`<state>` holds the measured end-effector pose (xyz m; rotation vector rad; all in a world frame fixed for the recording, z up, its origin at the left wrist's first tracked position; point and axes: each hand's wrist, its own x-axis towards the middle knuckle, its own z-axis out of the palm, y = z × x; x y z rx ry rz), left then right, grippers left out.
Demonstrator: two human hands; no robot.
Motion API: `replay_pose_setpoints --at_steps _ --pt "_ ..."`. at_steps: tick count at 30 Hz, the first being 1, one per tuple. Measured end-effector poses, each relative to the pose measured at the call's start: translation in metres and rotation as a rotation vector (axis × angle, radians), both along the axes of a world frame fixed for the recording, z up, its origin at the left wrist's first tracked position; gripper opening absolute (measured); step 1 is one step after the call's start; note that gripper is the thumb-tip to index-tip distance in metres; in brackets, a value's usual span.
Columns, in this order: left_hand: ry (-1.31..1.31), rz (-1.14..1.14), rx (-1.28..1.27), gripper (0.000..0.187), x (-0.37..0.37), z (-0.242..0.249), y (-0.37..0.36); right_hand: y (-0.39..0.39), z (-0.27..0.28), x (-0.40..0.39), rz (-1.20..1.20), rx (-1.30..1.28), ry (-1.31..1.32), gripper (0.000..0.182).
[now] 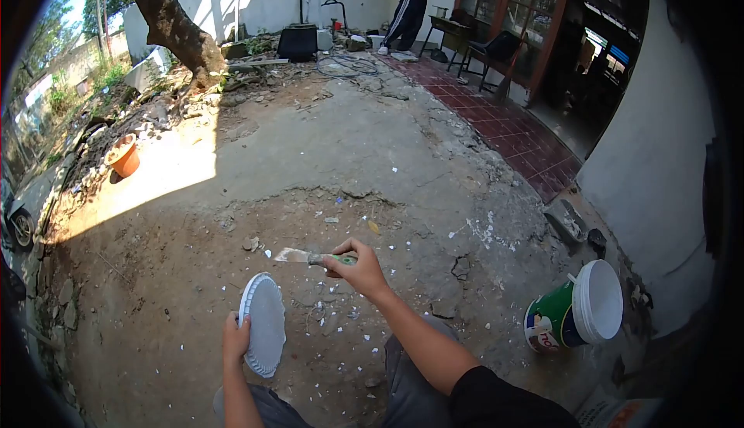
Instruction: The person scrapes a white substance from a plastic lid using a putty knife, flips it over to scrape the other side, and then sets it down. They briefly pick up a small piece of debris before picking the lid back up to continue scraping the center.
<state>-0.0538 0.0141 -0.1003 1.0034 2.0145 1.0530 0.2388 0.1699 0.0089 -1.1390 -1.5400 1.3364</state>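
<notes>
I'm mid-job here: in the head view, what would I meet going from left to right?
Wheel → orange pot → left hand, gripping a round white lid → right hand, holding a scraper → green bucket.

Ground (310, 141) between tree (182, 33) and tiles (492, 122)
The tree stands at the ground's far left, the pot (125, 158) before it by the left edge. Tiles run along the right edge, with the table (450, 28) and chair (500, 44) on them. The bucket (554, 323) is at the near right. Nearer the middle, the left hand (236, 339) holds the lid (265, 323), the right hand (360, 269) the scraper (316, 259).
</notes>
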Motion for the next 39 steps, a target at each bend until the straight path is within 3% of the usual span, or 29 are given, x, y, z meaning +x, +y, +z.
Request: replay_pose_setpoints --at_steps 2,9,13,28,29,31,34,39 --pt "-0.002 -0.005 0.03 0.024 0.001 -0.003 0.002 0.006 -0.008 -0.001 -0.008 0.028 0.253 0.032" --pt "0.103 -0.042 0.118 0.026 0.003 -0.032 0.009 -0.006 -0.001 -0.004 0.128 -0.105 -0.018 0.036" --pt "0.004 -0.096 0.124 0.027 0.006 -0.03 0.012 -0.007 -0.002 -0.007 0.125 -0.096 0.01 0.039" --pt "0.095 -0.138 0.151 0.027 0.005 -0.032 0.011 -0.011 -0.011 -0.015 0.186 0.03 -0.162 0.043" --pt "0.095 -0.137 0.151 0.027 0.003 -0.034 0.01 -0.012 -0.015 -0.016 0.168 0.132 -0.193 0.042" --pt "-0.015 -0.126 0.075 0.027 0.015 -0.001 0.007 -0.012 -0.014 -0.018 0.15 0.236 -0.224 0.041" --pt "0.022 -0.142 0.075 0.027 0.016 0.005 0.007 -0.014 -0.011 -0.018 0.178 0.192 -0.266 0.04" --pt "0.024 -0.126 0.129 0.026 0.011 -0.013 0.009 -0.014 -0.014 -0.02 0.185 0.239 -0.294 0.039"
